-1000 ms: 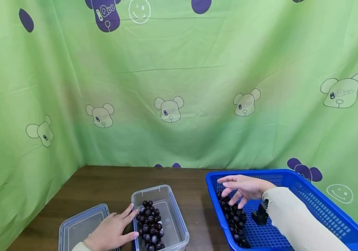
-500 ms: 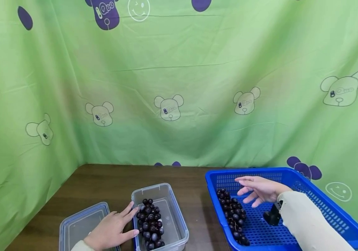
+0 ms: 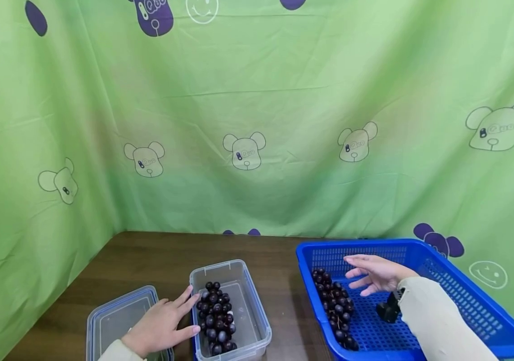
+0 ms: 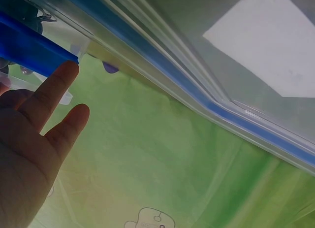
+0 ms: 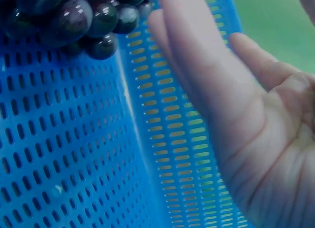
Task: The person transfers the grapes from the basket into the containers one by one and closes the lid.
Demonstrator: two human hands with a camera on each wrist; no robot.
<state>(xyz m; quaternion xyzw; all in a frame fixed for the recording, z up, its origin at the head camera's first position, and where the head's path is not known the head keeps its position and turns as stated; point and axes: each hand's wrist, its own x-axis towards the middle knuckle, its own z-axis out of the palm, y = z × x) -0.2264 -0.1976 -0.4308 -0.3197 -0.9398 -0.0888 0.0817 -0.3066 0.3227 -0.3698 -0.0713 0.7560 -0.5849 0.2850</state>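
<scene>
A clear plastic container [image 3: 250, 316] holds a bunch of dark grapes [image 3: 215, 318] along its left side. My left hand [image 3: 162, 323] rests against the container's left rim with fingers spread, beside the grapes. Over the blue basket [image 3: 473, 301] hovers my right hand [image 3: 378, 273], fingers extended and holding nothing. A second bunch of dark grapes [image 3: 334, 308] lies along the basket's left wall. In the right wrist view these grapes [image 5: 69, 21] appear past the hand [image 5: 236, 95], apart from it.
A clear lid with a blue seal [image 3: 119, 318] lies left of the container, partly under my left forearm. The brown table [image 3: 279, 281] runs back to a green patterned curtain [image 3: 248, 195]. A black wrist camera [image 3: 389, 307] hangs below my right wrist.
My right hand has moved rightward, away from the grapes in the basket, and then almost stopped. My left hand stays at the container. The head view has tilted slightly downward.
</scene>
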